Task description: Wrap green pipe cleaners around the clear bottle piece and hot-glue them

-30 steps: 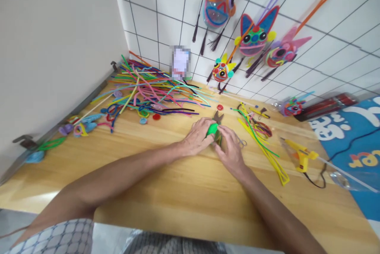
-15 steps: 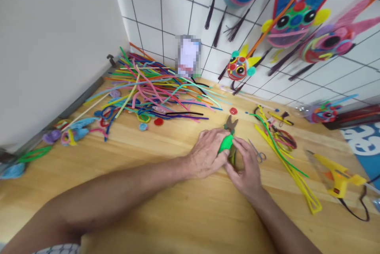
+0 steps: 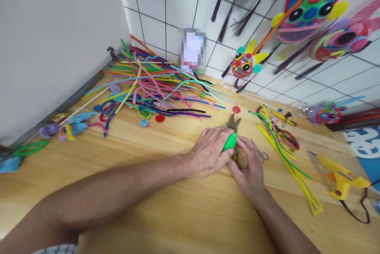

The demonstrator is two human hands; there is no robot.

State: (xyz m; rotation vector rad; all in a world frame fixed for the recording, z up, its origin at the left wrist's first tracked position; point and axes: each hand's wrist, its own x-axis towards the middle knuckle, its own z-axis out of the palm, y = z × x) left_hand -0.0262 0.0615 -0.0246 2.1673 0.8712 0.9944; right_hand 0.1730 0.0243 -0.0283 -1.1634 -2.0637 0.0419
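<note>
Between my two hands is a small, rounded bright green piece (image 3: 229, 142), perhaps coiled pipe cleaner; its fine make is blurred. My left hand (image 3: 209, 149) lies over its left side, with the thumb along the lower edge. The fingertips of my right hand (image 3: 249, 165) pinch it from the right. Directly behind lie pliers (image 3: 234, 121), jaws pointing away; the hands partly cover their handles. Small scissors (image 3: 263, 156) rest on the wooden table just right of my right hand, partly hidden.
A heap of coloured pipe cleaners (image 3: 154, 84) spreads at the back left, near a phone (image 3: 192, 50) against the grid wall. Yellow pipe cleaners (image 3: 299, 182) and a yellow glue gun (image 3: 340, 173) lie to the right. Colourful masks (image 3: 311, 16) hang above.
The view has shifted slightly, so the wall and table items sit a little farther right. Both hands keep nearly the same grip on the green piece.
</note>
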